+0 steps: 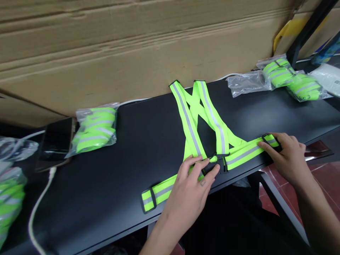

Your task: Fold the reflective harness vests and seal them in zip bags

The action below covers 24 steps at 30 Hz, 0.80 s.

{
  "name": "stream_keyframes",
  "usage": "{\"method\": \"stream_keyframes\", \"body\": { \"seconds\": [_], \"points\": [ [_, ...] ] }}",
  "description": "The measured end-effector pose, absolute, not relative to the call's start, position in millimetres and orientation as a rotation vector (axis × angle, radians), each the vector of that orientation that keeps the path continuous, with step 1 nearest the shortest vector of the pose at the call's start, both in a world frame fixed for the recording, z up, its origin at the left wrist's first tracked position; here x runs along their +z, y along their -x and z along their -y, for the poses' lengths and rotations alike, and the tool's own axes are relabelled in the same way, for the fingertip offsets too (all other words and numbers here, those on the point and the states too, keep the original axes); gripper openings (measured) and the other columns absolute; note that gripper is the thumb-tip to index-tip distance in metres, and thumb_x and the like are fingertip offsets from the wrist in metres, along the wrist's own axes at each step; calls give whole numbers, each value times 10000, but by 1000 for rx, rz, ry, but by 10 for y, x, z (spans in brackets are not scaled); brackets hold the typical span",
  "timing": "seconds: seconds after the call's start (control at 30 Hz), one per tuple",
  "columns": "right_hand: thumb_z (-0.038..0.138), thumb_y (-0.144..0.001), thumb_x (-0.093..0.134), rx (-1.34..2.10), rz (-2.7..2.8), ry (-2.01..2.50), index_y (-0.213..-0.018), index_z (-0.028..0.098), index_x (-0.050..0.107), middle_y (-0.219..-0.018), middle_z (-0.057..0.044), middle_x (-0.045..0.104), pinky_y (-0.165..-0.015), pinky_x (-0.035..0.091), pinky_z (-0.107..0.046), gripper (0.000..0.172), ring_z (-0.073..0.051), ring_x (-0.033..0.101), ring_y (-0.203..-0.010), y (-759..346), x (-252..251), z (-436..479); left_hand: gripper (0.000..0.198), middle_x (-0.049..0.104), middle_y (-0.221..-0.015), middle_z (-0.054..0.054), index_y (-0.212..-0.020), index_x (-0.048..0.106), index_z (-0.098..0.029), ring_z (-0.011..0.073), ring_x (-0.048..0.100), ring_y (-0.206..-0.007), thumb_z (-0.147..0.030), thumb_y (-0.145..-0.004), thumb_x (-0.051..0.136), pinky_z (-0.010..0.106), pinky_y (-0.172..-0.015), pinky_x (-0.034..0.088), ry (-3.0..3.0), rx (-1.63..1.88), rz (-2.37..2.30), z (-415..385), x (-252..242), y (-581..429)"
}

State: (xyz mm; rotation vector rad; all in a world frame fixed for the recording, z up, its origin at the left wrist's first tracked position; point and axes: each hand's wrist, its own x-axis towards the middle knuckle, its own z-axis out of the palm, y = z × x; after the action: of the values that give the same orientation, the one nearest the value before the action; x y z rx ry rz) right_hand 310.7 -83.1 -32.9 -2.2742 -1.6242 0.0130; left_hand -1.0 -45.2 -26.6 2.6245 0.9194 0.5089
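Reflector-strap harness is spread on tabletop, 3 o'clock of centre; belt end pinched by right grip, left grip laid over buckle, clench unclear. Belt should be kept untwisted.

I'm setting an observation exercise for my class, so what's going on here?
A person has a neon reflective strap vest spread out on a black table. Their left hand rests over its waistband, fingers at the black buckle. Their right hand grips one waistband end beside its adjuster. Bagged neon straps lie to the left, with more bags at the far right.
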Motion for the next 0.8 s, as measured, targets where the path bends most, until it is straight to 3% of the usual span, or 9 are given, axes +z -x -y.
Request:
{"method": "stream_keyframes", "body": {
  "seconds": [0.1, 0.23, 0.37, 0.47, 0.6, 0.7, 0.8],
  "points": [
    [724, -926, 412, 33, 1619, 2279, -1030, 200, 677, -931, -104, 693, -730, 380, -402, 596, -293, 572, -837, -3162, -298, 813, 363, 586, -1242, 130, -1325, 619, -178, 326, 448, -1241, -103, -979, 539, 545, -982, 546, -2638, 525, -918, 446, -280, 7],
    [715, -910, 444, 184, 1533, 2320, -853, 210, 672, -697, -50, 593, -620, 348, -342, 557, -239, 525, -693, -3214, -221, 793, 352, 612, -1217, 119, -1311, 633, -190, 316, 479, -1206, -114, -982, 536, 548, -982, 544, -2654, 542, -938, 438, -263, -19],
    [702, -833, 591, 396, 1314, 2316, -934, 218, 699, -760, -36, 648, -611, 396, -338, 505, -220, 576, -688, -3185, -160, 752, 317, 637, -1163, 119, -1255, 668, -176, 333, 518, -1186, -128, -967, 545, 570, -977, 539, -2688, 536, -1037, 461, -182, -121],
    [669, -737, 722, 468, 1094, 2229, -923, 207, 704, -790, -35, 687, -586, 428, -312, 498, -195, 603, -673, -3129, -139, 718, 270, 648, -1163, 136, -1182, 685, -115, 350, 532, -1219, -182, -968, 535, 598, -1066, 478, -2725, 538, -1079, 494, -139, -242],
    [566, -643, 847, 649, 845, 1995, -922, 181, 693, -674, -14, 657, -464, 409, -254, 500, -133, 548, -519, -3040, -104, 701, 290, 660, -1189, 135, -1159, 676, -75, 339, 526, -1281, -231, -997, 493, 560, -1164, 403, -2726, 548, -1056, 514, -176, -353],
    [508, -605, 887, 818, 707, 1823, -867, 154, 712, -628, 6, 614, -392, 379, -236, 474, -96, 486, -429, -2988, -87, 713, 342, 652, -1197, 105, -1307, 627, -164, 325, 544, -1262, -187, -992, 495, 578, -1139, 420, -2718, 536, -1051, 509, -230, -358],
    [464, -580, 907, 729, 604, 1830, -819, 141, 752, -612, 7, 607, -382, 389, -231, 431, -93, 494, -418, -2970, -91, 725, 528, 628, -1213, 95, -1441, 533, -279, 332, 540, -1263, -98, -946, 519, 606, -1115, 420, -2780, 480, -1010, 501, -267, -335]
  ]
}}
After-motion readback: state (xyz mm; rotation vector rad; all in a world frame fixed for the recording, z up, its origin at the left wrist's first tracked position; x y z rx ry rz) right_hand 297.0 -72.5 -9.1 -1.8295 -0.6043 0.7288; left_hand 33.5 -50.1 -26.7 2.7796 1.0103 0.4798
